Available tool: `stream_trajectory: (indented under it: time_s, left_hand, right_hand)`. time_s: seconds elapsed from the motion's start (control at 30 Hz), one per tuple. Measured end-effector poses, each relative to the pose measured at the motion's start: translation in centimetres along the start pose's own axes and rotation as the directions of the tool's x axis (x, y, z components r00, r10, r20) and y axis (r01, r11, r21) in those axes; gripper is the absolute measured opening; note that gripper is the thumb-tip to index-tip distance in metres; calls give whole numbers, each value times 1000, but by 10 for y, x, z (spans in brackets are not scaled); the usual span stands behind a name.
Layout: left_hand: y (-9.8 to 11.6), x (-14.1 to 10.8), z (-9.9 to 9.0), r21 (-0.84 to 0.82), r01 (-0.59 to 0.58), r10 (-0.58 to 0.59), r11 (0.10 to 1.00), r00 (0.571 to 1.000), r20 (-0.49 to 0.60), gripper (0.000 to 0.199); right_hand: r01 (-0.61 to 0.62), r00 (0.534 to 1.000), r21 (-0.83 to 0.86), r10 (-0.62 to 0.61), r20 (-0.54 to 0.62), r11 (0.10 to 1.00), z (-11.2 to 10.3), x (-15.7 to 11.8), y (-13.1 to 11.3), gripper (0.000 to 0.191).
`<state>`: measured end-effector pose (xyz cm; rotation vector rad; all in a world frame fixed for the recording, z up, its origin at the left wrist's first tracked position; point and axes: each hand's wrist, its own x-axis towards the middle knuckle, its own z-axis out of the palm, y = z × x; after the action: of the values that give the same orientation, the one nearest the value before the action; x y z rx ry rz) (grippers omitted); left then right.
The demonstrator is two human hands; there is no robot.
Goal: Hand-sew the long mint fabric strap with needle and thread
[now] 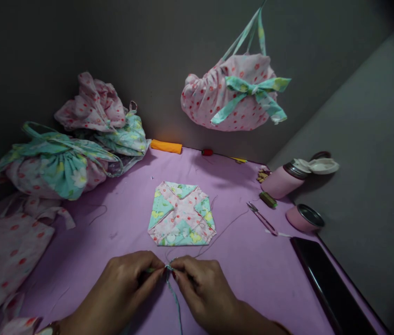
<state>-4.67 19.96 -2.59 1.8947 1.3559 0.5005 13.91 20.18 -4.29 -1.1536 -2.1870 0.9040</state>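
Near the front of the purple-covered table, my left hand (130,277) and my right hand (202,284) meet fingertip to fingertip. Both pinch a narrow blue-green fabric strip (175,298), whose tail hangs down toward me. A small part of it shows between the fingertips; most of the held part is hidden by my fingers. Dark thread (223,234) runs from near my fingers up to the right. Just beyond my hands lies a flat fabric piece (184,211), pink with red dots, with floral green corners folded in.
Thread snips (262,218), a green thread spool (268,199), a pink flask (283,179), its cup (304,218) and a black phone (329,284) are on the right. Fabric bags (60,163) pile up at left. A bow-trimmed bag (238,93) hangs above. An orange roll (166,147) lies behind.
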Motion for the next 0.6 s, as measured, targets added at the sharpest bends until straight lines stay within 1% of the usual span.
stream_trajectory:
  time_s: [0.1,0.17,0.27,0.33,0.4,0.47,0.53,0.6]
  left_hand:
    - [0,0,0,19,-29,29,999,1000,-2,21]
    - [0,1,0,11,-55,55,998,998,-11,20]
    - [3,0,1,-46,-94,93,995,995,-22,20]
    - [6,-1,1,-97,-105,104,990,994,-15,21]
    - [8,-1,1,-154,-103,104,983,995,1,21]
    - [7,1,0,-210,-91,96,974,995,12,22]
    - [5,3,-2,-245,-75,78,967,997,3,23]
    - [1,4,-4,-245,-65,57,967,998,-38,22]
  right_hand:
    - [-17,1000,30,17,-14,999,0,0,-3,21]
    - [-50,998,78,53,-30,996,0,1,-4,21]
    - [-128,990,239,139,-26,963,4,3,-7,26]
    - [-180,981,398,194,5,899,9,6,-8,27]
    - [-226,970,541,236,52,810,13,8,-9,28]
    - [-256,964,633,238,116,730,11,11,-8,31]
    - [-309,951,674,229,208,671,3,15,-6,34]
    - [-376,926,686,241,289,623,-16,19,-1,37]
